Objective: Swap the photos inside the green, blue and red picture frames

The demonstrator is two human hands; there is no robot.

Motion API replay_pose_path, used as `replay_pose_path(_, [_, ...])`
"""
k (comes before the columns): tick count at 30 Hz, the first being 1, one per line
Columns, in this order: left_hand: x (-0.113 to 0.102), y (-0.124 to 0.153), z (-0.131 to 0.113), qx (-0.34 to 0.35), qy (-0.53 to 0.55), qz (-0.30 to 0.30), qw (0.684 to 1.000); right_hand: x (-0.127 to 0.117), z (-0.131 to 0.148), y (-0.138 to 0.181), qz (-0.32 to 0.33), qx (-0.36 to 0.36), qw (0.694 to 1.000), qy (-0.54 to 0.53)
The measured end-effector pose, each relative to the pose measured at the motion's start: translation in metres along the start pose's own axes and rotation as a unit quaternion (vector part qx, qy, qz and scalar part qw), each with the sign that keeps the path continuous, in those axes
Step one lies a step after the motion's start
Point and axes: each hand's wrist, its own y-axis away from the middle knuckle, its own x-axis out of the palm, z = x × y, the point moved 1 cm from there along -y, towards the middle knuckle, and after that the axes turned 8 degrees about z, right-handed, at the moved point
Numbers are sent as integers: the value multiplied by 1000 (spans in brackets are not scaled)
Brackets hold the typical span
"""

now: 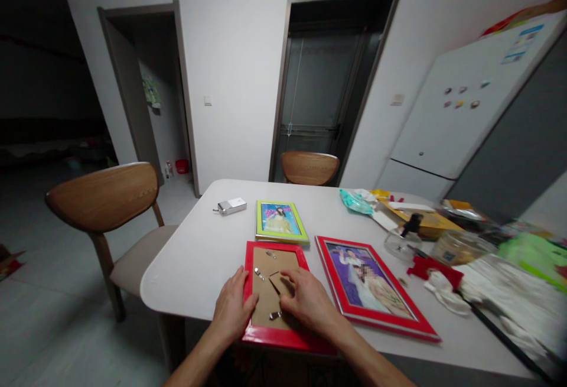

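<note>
A red picture frame (266, 335) lies face down at the table's near edge, showing its brown backing board (262, 299). Small metal clips (259, 275) sit on the board, and a dark slit-like line crosses its middle. My left hand (231, 305) grips the frame's left side, thumb resting on the red border. Over the right half of the board is my right hand (305, 301), its bent fingers and thumb apart beside the dark line; nothing shows between them. A second red picture frame (376, 286) lies face up to the right. Beyond is a yellow-green picture frame (282, 221), also face up.
A small silver-white box-shaped device (232, 206) lies at the far left of the white table (190, 257). Glass jars (460, 248), a teal packet (355, 201), red cloth (434, 272) and white cloth (509, 298) crowd the right side. Wooden chairs (106, 198) stand left and behind.
</note>
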Motion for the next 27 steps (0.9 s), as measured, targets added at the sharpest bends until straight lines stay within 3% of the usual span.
replay_pose_path(5, [-9, -5, -12, 3, 140, -26, 990, -22, 16, 3, -28, -2, 999, -16])
replay_pose_path(8, [-17, -9, -19, -18, 317, -38, 948, -27, 35, 5, -52, -40, 997, -48])
replay_pose_path(11, [-27, -10, -15, -54, 397, -37, 915, -26, 41, 5, -58, -80, 991, -95])
replay_pose_path(14, [-42, -6, 0, -78, 418, -54, 904, -23, 24, 5, -61, -59, 993, -83])
replay_pose_path(20, [-70, 4, 39, -138, 412, -64, 898, -13, -28, 8, -33, 88, 993, 66])
replay_pose_path(27, [-81, -1, 61, -168, 334, -59, 926, -3, -38, 1, -23, 125, 990, 62])
